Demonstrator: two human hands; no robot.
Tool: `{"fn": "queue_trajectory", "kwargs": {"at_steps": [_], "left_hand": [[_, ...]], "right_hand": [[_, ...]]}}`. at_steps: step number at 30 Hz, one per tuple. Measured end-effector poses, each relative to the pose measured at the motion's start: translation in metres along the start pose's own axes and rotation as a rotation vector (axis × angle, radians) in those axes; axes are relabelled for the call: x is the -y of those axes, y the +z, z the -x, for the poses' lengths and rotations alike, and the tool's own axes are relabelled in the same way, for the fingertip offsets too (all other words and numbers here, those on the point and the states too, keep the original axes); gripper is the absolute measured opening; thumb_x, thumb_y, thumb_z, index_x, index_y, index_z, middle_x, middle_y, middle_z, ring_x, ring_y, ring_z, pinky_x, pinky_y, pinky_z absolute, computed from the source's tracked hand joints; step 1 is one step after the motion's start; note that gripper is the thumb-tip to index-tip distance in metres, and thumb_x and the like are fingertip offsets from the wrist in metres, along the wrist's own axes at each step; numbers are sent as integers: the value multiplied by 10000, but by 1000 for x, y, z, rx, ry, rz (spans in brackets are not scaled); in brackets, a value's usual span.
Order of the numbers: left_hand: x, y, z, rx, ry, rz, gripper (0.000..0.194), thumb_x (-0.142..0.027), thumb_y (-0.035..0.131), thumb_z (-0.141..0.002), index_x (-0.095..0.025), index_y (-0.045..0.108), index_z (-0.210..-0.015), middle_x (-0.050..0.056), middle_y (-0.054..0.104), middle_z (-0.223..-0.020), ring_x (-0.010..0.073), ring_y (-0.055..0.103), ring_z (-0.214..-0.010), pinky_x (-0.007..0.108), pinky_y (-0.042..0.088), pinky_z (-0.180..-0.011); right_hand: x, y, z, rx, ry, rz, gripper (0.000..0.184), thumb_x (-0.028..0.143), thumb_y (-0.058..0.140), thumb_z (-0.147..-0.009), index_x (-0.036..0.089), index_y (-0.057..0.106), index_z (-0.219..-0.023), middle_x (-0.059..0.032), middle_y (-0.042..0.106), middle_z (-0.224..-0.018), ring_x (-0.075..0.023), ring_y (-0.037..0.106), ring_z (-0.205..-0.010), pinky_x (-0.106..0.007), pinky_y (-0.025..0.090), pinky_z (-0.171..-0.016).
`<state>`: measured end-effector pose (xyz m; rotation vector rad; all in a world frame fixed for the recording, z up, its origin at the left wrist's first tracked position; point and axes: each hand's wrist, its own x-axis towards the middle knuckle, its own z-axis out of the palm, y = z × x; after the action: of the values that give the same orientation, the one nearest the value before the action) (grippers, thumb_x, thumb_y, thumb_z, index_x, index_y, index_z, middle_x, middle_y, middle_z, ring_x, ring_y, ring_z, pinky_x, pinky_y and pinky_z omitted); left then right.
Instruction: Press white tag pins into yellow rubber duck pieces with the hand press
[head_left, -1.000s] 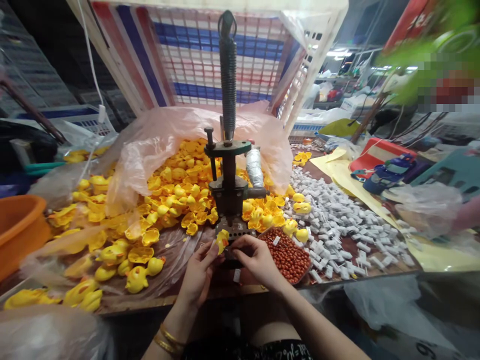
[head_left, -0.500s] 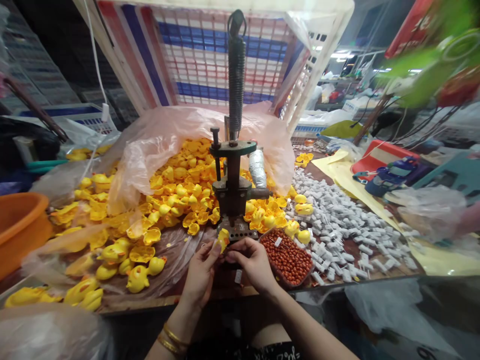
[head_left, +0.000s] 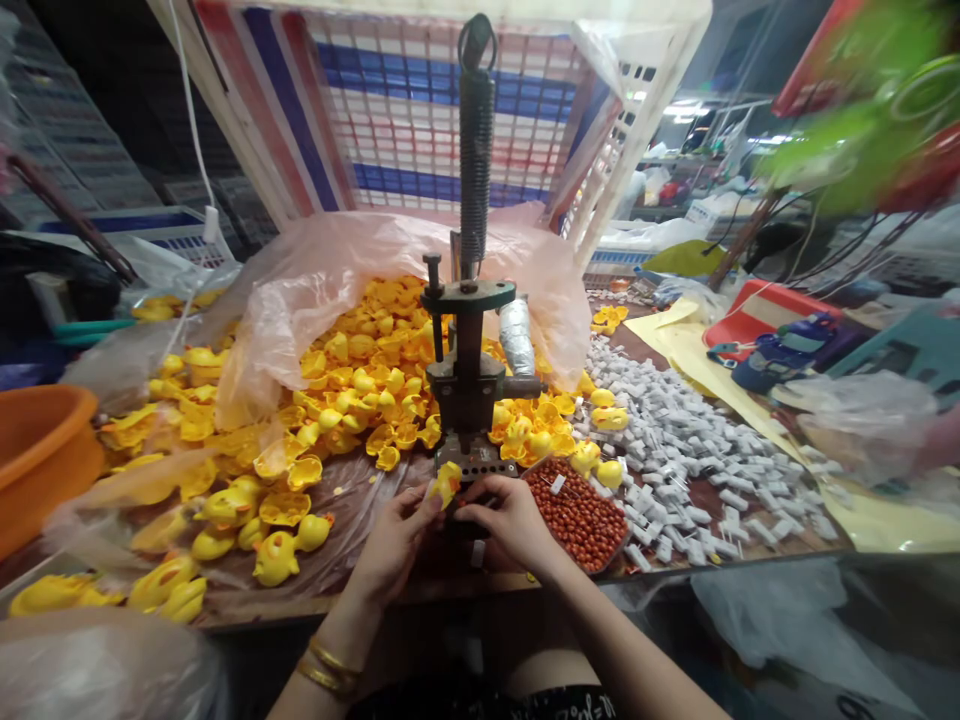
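My left hand (head_left: pixel 399 535) pinches a yellow plastic duck piece (head_left: pixel 447 484) between thumb and fingers, right in front of the base of a hand press (head_left: pixel 466 395). Close beside it on the right is my right hand (head_left: pixel 511 520), its thumb and fingertips drawn together near the duck piece. Whatever the right fingertips hold is too small or hidden to make out. A clear tub of red-brown beads (head_left: pixel 574 515) sits just right of that hand, with a small white block (head_left: pixel 558 484) on the beads. Another white block (head_left: pixel 478 553) lies below my hands at the table edge.
A heap of yellow duck parts (head_left: pixel 360 380) spreads behind and left of the press, partly under pink plastic sheeting (head_left: pixel 262 340). Many white blocks with metal pins (head_left: pixel 675 450) cover the right side. An orange tub (head_left: pixel 45 460) stands far left, a blue bottle (head_left: pixel 780 355) far right.
The view has shifted slightly, so the press appears further right. Both hands stay together before the press, the duck piece still in my left hand, with only small finger movements.
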<state>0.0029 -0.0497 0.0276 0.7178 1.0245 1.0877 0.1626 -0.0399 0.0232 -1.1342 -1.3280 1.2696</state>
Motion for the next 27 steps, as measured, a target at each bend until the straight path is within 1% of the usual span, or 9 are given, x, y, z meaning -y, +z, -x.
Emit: {"fn": "queue_trajectory", "kwargs": {"at_steps": [2,4,5,7,10,12,15,21,27], "left_hand": [[-5,1,-10,36,38,-126,455,-365,870,-530,-135,756,-906,55,720,-815,146,602,-756,224,460,-688],[-8,3,-21,24,72,-190,491,-387,873,-503,-128,759,-904,55,718,-796,151,592,-747,234,452,-686],[-8,3,-26,-4,76,-182,511,-401,876,-484,-127,759,-900,55,717,-801,145,584,-725,237,450,-671],[-8,2,-32,-75,59,-102,541,-412,886,-446,-130,756,-889,56,713,-833,131,578,-695,238,456,-652],[-6,-1,-30,-137,31,42,503,-400,896,-438,-123,749,-830,48,695,-834,117,590,-701,223,479,-653],[-5,-3,-24,-150,26,92,462,-396,896,-453,-112,741,-783,43,680,-811,113,596,-712,206,491,-648],[-3,-2,-15,-156,13,129,450,-381,905,-440,-104,734,-751,42,670,-796,110,600,-704,192,506,-630],[-5,3,-7,-139,-23,178,432,-338,914,-437,-111,735,-758,34,672,-773,95,600,-672,170,516,-609],[-5,7,-3,-138,-25,224,429,-307,919,-429,-105,734,-760,24,666,-762,92,600,-663,168,518,-606]], "right_hand": [[-4,-2,-12,-49,-184,223,169,284,722,-707,180,640,-602,-15,630,-661,-144,573,-652,-261,455,-628],[-6,-4,-24,-77,-316,394,174,254,672,-757,178,633,-606,-22,608,-682,-146,549,-668,-262,428,-636],[-6,-5,-29,-83,-354,456,166,238,650,-776,176,636,-623,-24,600,-691,-146,542,-671,-260,419,-635],[-4,-7,-35,-98,-380,518,135,218,619,-799,170,650,-676,-28,598,-715,-146,541,-676,-258,415,-640],[-2,-12,-32,-134,-354,489,104,195,598,-814,168,668,-742,-29,610,-738,-145,555,-679,-249,426,-640],[-4,-12,-25,-151,-343,431,86,191,605,-812,169,685,-791,-28,625,-742,-149,573,-689,-246,437,-641],[-8,-7,-14,-179,-356,334,90,209,626,-812,178,705,-844,-33,657,-770,-159,606,-725,-256,462,-670],[-11,8,-8,-190,-370,218,85,189,642,-814,197,726,-808,-41,679,-799,-159,636,-760,-262,489,-704],[-9,12,-6,-205,-381,200,97,176,643,-816,195,729,-776,-35,696,-780,-153,647,-732,-250,494,-686]]}}
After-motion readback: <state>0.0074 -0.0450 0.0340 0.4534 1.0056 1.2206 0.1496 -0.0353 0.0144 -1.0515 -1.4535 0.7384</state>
